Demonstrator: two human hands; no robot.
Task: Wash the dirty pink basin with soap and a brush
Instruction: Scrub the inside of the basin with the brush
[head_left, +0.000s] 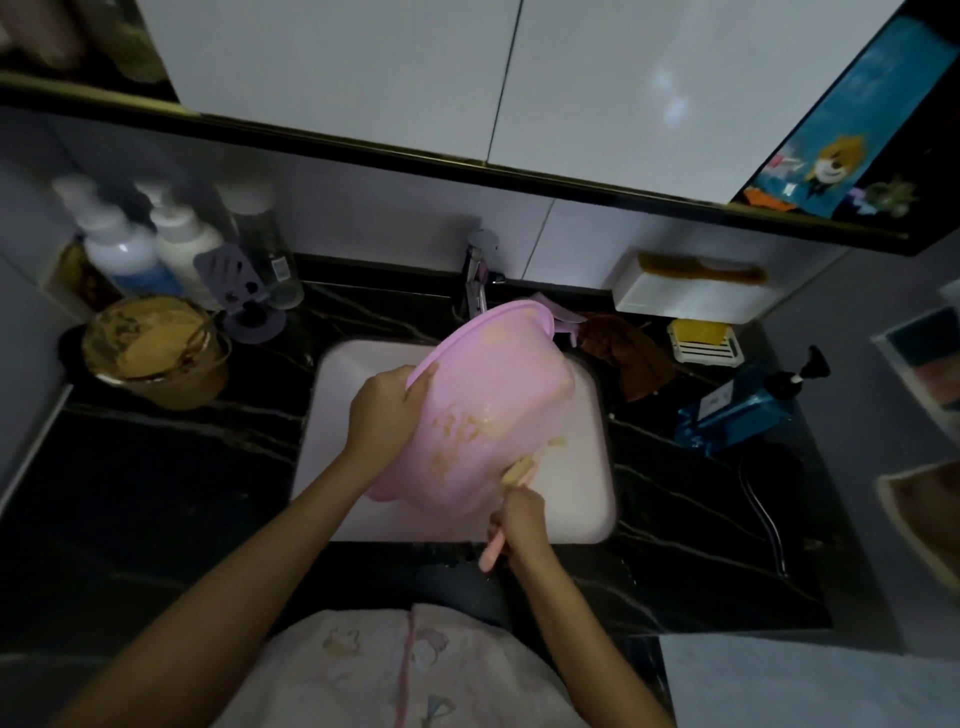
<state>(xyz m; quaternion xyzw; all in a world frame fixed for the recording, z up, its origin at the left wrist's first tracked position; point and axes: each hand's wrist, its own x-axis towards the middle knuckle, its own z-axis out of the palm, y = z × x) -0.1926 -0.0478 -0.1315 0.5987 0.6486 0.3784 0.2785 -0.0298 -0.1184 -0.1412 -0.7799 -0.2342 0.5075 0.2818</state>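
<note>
Right over the white rectangular sink (332, 395) set in the black marble-veined counter (156, 467), the pink plastic basin (483, 405) is held tipped on its side, its rim running from the near left up toward the chrome tap (475, 280) at the back, and its outer wall and base turned toward the camera and the right. Its long axis slants from the lower left, near the front of the sink, up to the far right by the tap. Yellowish smears of dirt cling to the outside of the basin, thickest low on the wall. The left hand (382, 410) is clamped on the near rim, fingers curled over the edge and thumb on the outside. The right hand (519, 525) is closed in a fist around the pink handle of a scrubbing brush (498, 519), whose handle sticks out below the fist toward the person, while its soiled head points up and away and presses against the basin's lower wall. On the counter to the left stands a brown round tub (156, 358) filled with tan paste, well apart from the basin; to the right lies a blue pump bottle (737, 410) on its side.
</note>
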